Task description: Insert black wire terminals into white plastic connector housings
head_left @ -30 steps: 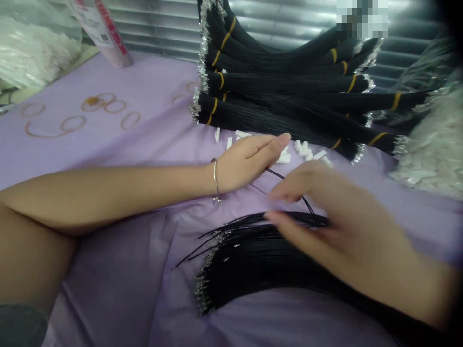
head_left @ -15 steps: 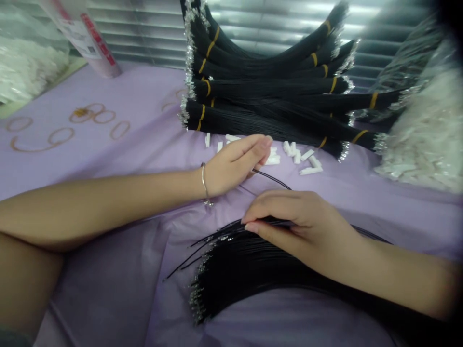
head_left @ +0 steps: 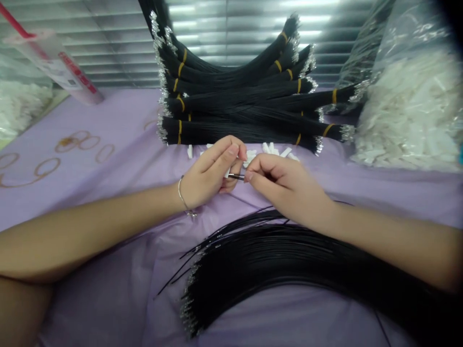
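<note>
Black insulated wire (head_left: 236,177), a single strand, shows only as a short section between my two hands, pinched at about the middle of the view. My left grip (head_left: 211,168) is closed on it, fingers curled and thumb on top; my right grip (head_left: 285,185) is closed on the same strand, thumb and forefinger together. The two sets of fingertips are almost touching. A sliver of white shows at my left fingers; I cannot tell what it is or whether it is held.

Just beyond my hands lie scattered white plastic pieces (head_left: 269,149) on a lilac sheet (head_left: 108,231). Behind them stand stacked wire bundles (head_left: 235,99), tied with yellow bands, their ends silver. Nearer me, below my hands, fans a loose sheaf of black wires (head_left: 275,260) with small metal terminals at its left end. To the right sits a clear bag of white pieces (head_left: 408,111). To the left lie tan elastic bands (head_left: 81,142), and a silver bangle (head_left: 183,197) circles my left wrist — noted.
</note>
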`<action>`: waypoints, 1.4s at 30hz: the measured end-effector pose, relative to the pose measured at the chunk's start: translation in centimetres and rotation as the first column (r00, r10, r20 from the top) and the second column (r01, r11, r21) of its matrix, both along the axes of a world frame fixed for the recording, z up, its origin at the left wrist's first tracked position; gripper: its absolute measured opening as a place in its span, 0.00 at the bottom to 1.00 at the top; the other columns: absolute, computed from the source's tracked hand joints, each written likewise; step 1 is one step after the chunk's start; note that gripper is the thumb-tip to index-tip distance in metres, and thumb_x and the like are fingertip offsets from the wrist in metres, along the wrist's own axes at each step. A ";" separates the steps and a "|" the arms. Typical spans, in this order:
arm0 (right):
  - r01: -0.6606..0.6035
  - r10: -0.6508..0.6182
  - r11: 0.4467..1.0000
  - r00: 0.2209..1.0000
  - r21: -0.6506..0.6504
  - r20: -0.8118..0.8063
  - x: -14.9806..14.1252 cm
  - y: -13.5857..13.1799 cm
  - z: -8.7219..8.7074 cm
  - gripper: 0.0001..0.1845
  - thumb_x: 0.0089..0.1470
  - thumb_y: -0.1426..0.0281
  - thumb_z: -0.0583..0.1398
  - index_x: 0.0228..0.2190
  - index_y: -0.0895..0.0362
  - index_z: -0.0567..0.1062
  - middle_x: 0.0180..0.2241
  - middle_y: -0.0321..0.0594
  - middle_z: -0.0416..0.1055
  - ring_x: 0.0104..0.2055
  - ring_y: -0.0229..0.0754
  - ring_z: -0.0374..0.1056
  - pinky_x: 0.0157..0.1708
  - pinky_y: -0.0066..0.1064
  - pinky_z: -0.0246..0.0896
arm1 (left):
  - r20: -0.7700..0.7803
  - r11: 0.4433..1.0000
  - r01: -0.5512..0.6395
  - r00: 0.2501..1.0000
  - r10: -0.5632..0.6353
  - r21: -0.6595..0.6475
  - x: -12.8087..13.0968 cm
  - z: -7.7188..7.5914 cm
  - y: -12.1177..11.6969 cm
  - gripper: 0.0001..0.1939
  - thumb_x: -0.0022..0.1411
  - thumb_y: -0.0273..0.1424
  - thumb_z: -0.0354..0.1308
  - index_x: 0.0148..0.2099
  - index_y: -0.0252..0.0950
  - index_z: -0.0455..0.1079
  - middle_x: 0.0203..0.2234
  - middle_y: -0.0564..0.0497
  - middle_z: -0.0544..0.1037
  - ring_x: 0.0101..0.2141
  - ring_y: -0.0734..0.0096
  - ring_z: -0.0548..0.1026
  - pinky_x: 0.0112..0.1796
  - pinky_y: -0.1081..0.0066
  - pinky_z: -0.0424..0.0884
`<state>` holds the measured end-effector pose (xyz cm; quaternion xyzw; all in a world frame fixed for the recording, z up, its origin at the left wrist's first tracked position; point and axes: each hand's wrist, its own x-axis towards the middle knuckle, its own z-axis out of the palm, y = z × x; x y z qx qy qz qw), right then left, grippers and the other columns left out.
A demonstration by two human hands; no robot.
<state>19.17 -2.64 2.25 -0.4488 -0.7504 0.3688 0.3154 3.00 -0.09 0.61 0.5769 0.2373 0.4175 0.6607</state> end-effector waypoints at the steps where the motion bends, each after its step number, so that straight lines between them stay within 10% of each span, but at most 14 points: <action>1: 0.013 -0.013 1.000 1.000 -0.002 0.004 -0.1 0.0 0.0 0.09 0.53 0.74 0.54 0.21 0.58 0.65 0.20 0.31 0.58 0.24 0.32 0.53 0.24 0.27 0.49 | 0.001 1.000 0.001 1.000 -0.001 0.009 0.0 0.0 0.0 0.10 0.66 0.35 0.43 0.35 0.35 0.57 0.15 0.60 0.54 0.12 0.85 0.51 0.13 0.81 0.52; 31: -0.002 0.007 0.999 0.995 -0.047 0.095 -0.4 0.1 0.0 0.10 0.55 0.70 0.54 0.23 0.57 0.67 0.21 0.33 0.61 0.25 0.34 0.57 0.26 0.28 0.53 | -0.139 0.984 -0.058 0.987 0.082 0.169 0.1 -0.5 -0.1 0.11 0.65 0.37 0.45 0.36 0.34 0.59 0.17 0.59 0.55 0.14 0.86 0.54 0.14 0.81 0.53; 39: -0.194 0.017 0.893 0.915 0.405 0.403 0.6 -1.4 1.8 0.12 0.55 0.69 0.55 0.41 0.59 0.67 0.42 0.50 0.64 0.44 0.49 0.61 0.43 0.42 0.58 | -0.096 0.987 -0.160 0.983 0.157 -0.030 0.6 0.2 0.4 0.11 0.67 0.35 0.40 0.34 0.35 0.57 0.13 0.61 0.51 0.12 0.85 0.51 0.12 0.81 0.51; 42: -0.431 0.306 0.872 0.851 0.233 0.427 -0.1 -2.9 1.7 0.05 0.57 0.72 0.53 0.34 0.57 0.69 0.35 0.44 0.66 0.38 0.43 0.63 0.39 0.37 0.61 | -0.076 0.980 -0.176 0.983 0.169 -0.095 0.6 0.4 0.4 0.12 0.67 0.34 0.40 0.33 0.35 0.57 0.14 0.61 0.51 0.11 0.87 0.49 0.13 0.82 0.48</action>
